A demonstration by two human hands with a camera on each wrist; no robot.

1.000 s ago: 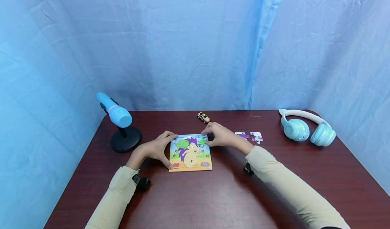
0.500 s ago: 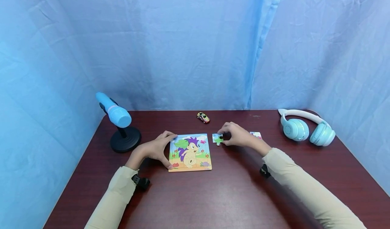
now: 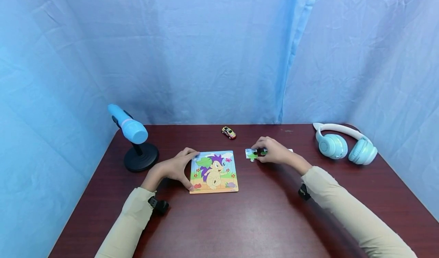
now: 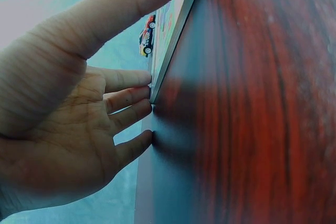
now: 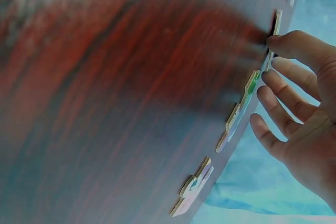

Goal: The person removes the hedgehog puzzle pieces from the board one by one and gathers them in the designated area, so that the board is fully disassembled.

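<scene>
In the head view a square hedgehog jigsaw puzzle [image 3: 214,174] lies flat on the table. My left hand [image 3: 175,167] holds its left side, thumb at the near corner and fingertips at the far corner. Right of the board, my right hand [image 3: 272,151] pinches a small blue-and-green puzzle piece [image 3: 251,154] by its right side, at the tabletop. In the right wrist view, thumb and fingertips meet at this piece's edge. Another puzzle piece [image 5: 239,111] lies close by, mostly hidden by the hand in the head view. A third puzzle piece [image 5: 194,187] lies farther right.
A small toy car [image 3: 228,132] stands behind the board. At the left is a blue microphone [image 3: 135,131] on a round black stand [image 3: 141,157]. Cat-ear headphones [image 3: 332,146] lie at the far right. A blue curtain [image 3: 205,60] hangs behind the table [image 3: 223,223].
My right hand has moved right from the board's upper right corner with the puzzle piece, onto the table among the loose pieces. The left hand has stayed at the board.
</scene>
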